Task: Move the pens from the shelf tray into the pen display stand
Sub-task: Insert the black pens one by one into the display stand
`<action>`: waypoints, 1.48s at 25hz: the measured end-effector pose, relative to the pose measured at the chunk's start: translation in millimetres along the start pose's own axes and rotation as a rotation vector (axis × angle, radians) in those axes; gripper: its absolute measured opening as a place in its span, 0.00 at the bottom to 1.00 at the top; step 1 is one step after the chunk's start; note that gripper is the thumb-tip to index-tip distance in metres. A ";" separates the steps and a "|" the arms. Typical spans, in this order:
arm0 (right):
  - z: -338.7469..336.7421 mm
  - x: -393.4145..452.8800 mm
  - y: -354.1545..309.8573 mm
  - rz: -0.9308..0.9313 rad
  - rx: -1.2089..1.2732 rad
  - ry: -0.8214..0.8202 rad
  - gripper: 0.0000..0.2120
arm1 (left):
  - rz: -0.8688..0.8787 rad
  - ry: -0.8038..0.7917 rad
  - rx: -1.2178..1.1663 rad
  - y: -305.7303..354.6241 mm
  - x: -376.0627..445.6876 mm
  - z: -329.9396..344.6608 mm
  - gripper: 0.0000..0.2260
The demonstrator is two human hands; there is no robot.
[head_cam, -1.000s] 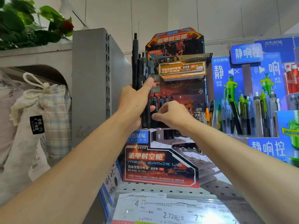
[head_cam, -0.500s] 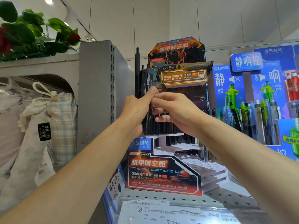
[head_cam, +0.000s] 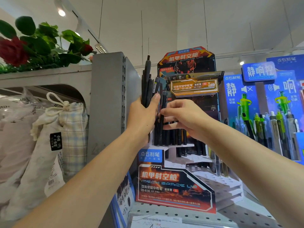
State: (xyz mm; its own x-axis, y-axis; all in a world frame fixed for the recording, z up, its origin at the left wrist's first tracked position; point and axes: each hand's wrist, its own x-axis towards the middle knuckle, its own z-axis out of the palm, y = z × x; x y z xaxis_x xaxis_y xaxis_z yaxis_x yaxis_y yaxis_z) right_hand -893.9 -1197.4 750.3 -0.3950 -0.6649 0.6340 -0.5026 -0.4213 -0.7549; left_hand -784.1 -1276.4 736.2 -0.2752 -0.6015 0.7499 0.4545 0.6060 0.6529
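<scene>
Red roses (head_cam: 14, 51) lay on the shelf top at far left, above a pale drawstring bag (head_cam: 54, 134). A grey metal upright (head_cam: 108, 99) stood beside them. The left hand (head_cam: 142, 116) clenched a bundle of black pens (head_cam: 148, 83) upright, thumb pressed across their barrels, just left of the pen display stand (head_cam: 176, 186). The right hand (head_cam: 182, 117) pinched a single black pen (head_cam: 162, 112) between fingertips and thumb, held upright above the stand's back tier (where other black pens already stood in a row). Further right stood a blue display (head_cam: 256, 96) of green and white pens. The shelf tray did not show.
</scene>
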 end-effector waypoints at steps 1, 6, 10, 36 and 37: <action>1.7 1.1 2.7 -0.017 -0.040 0.056 0.05 | 0.005 -0.002 -0.007 -0.6 0.3 -2.3 0.08; 15.8 3.2 15.9 -0.054 -0.160 0.116 0.08 | -0.031 -0.030 -0.088 -0.8 -2.8 -11.7 0.09; 19.5 6.1 21.1 -0.042 -0.222 0.110 0.08 | -0.023 -0.015 -0.073 1.2 -4.0 -11.6 0.08; 30.1 6.3 18.6 0.110 -0.628 0.054 0.07 | -0.083 -0.004 -0.164 6.2 -11.3 -13.4 0.09; 31.0 5.4 18.9 0.088 -0.657 0.048 0.08 | -0.083 -0.007 -0.169 6.4 -11.8 -13.3 0.09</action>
State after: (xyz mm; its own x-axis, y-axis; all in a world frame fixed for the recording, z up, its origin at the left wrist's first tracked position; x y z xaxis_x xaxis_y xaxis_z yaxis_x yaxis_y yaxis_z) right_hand -881.7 -1228.0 734.2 -0.4822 -0.6450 0.5928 -0.8253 0.1075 -0.5544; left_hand -766.6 -1272.4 730.1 -0.3235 -0.6420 0.6951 0.5657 0.4577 0.6860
